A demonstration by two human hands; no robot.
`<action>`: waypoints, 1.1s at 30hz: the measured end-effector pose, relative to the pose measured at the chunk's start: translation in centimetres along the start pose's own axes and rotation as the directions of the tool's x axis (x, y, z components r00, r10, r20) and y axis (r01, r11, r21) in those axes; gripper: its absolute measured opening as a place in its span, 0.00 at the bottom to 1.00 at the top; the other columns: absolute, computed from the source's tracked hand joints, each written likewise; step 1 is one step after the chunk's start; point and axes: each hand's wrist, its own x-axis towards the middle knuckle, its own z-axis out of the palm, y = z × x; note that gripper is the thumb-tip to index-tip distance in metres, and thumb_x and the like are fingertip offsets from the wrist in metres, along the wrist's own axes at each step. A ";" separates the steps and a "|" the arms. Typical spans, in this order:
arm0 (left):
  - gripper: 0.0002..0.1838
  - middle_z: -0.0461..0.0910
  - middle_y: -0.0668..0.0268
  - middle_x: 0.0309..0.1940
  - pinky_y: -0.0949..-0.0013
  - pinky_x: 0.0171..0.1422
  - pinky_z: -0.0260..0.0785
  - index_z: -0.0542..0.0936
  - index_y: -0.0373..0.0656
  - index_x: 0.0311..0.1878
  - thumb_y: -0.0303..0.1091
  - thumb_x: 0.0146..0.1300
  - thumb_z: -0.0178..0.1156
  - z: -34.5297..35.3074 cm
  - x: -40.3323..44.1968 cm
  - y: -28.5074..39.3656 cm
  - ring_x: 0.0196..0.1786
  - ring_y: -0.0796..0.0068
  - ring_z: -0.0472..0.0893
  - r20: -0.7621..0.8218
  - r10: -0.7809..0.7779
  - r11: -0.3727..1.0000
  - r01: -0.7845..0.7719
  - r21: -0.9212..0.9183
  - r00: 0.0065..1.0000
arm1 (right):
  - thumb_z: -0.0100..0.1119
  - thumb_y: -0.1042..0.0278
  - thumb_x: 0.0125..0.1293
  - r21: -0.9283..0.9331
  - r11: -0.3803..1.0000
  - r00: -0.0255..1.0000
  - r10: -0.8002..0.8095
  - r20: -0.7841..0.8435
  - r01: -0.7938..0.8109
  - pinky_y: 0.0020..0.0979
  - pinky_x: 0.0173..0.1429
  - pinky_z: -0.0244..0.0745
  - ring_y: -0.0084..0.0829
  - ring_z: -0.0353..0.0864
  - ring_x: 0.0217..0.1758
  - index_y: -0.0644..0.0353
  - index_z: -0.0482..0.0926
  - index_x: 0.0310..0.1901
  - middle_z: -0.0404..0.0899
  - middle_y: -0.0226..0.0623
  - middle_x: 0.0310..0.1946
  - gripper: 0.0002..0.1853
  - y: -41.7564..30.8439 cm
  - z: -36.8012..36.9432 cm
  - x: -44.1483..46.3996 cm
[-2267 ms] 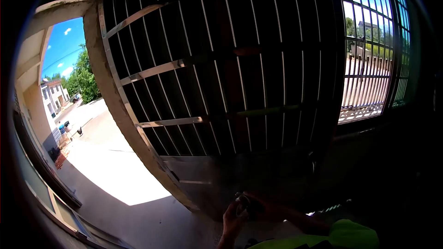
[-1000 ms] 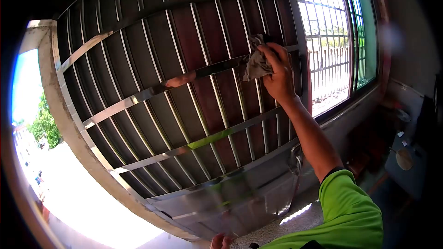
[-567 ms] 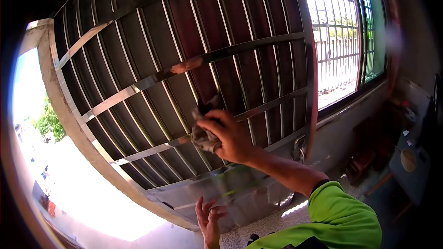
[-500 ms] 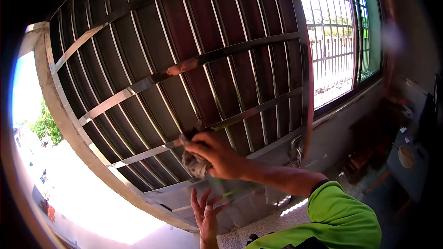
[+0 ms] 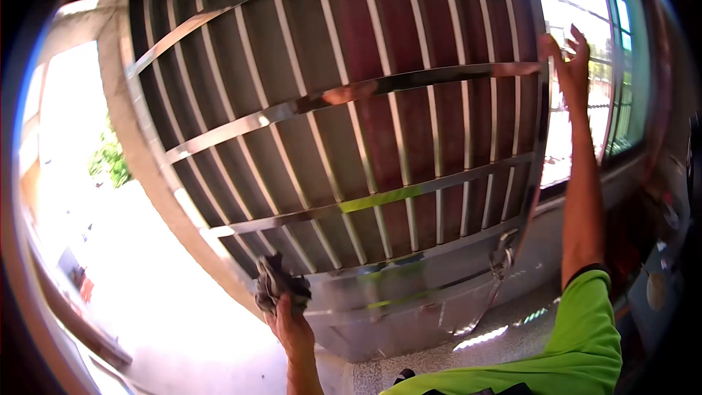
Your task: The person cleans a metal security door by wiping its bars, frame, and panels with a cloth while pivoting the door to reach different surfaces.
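Low by the left edge of the silvery, barred metal door (image 5: 453,75), my left fingers (image 5: 284,309) now grasp the crumpled grey cloth (image 5: 279,283) my right held moments ago, leaving my right fingers (image 5: 580,47) spread and unburdened beside the door's upper right edge.

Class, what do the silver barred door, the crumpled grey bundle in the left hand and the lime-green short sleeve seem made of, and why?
Silver barred door: polished metal, possibly stainless steel; its crossbars mirror lime green.
Crumpled grey bundle: probably matte cloth, judging by its soft folds; fibre unclear.
Lime-green short sleeve: matte fabric, perhaps knit, from its creases.
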 end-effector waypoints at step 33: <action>0.29 0.70 0.54 0.63 0.45 0.67 0.63 0.78 0.54 0.63 0.39 0.56 0.67 20.3 19.5 1.6 0.63 0.49 0.71 0.711 0.652 -0.221 -0.832 0.509 0.263 | 0.53 0.44 0.76 0.054 0.994 0.978 -0.103 0.182 0.094 0.28 0.27 0.62 0.18 0.67 0.24 0.63 0.78 0.37 0.69 0.26 0.21 0.25 14.7 9.9 8.9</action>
